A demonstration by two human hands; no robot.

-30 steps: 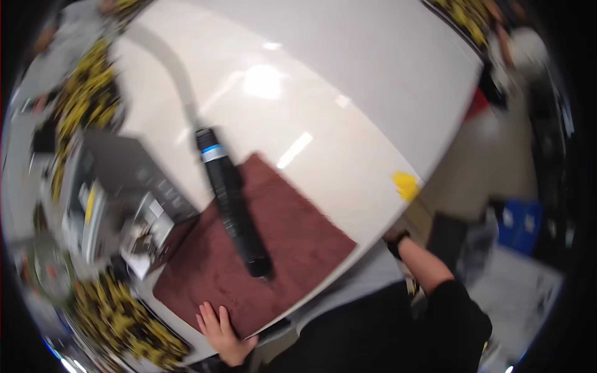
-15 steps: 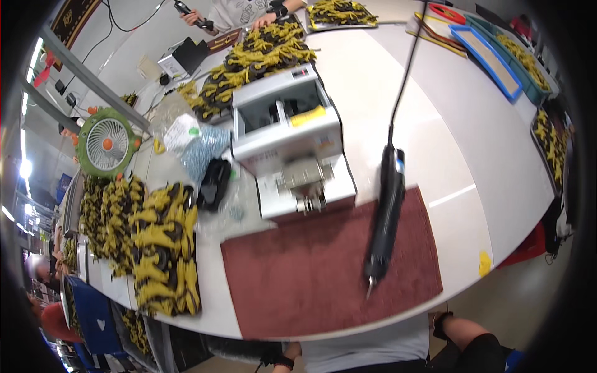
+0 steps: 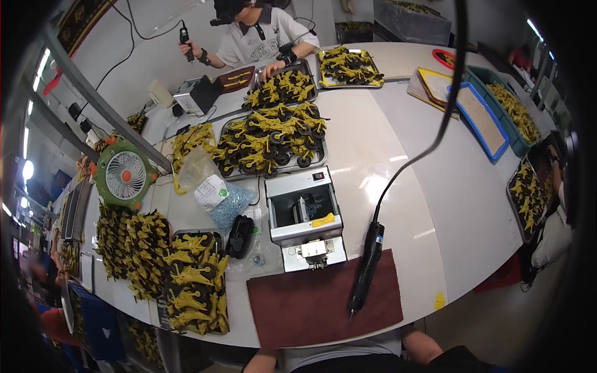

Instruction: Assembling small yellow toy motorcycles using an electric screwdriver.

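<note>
A wide white desk curves across a busy workshop, with a bare wall and cables at the far left and other workers seated round its edge. On it lie a dark red mat at the near edge, a grey box-shaped machine just behind the mat, metal trays of yellow-and-black toy parts farther back, more of the same parts piled at the left, a green fan, a clear bag of small pieces and blue trays at the right. An electric screwdriver hangs by its cable from above, its tip over the right part of the mat. The person's own forearms only peek in at the lower edge: the left arm below the near rim of the desk, the right arm under its right corner; both hands are out of sight, so neither grip can be told, and nothing is held in view. The screwdriver hangs free, well apart from both arms. Compared with half a second ago the view has tipped up and away, taking in more of the far desk and the worker across it, while the screwdriver hangs over the same mat
</note>
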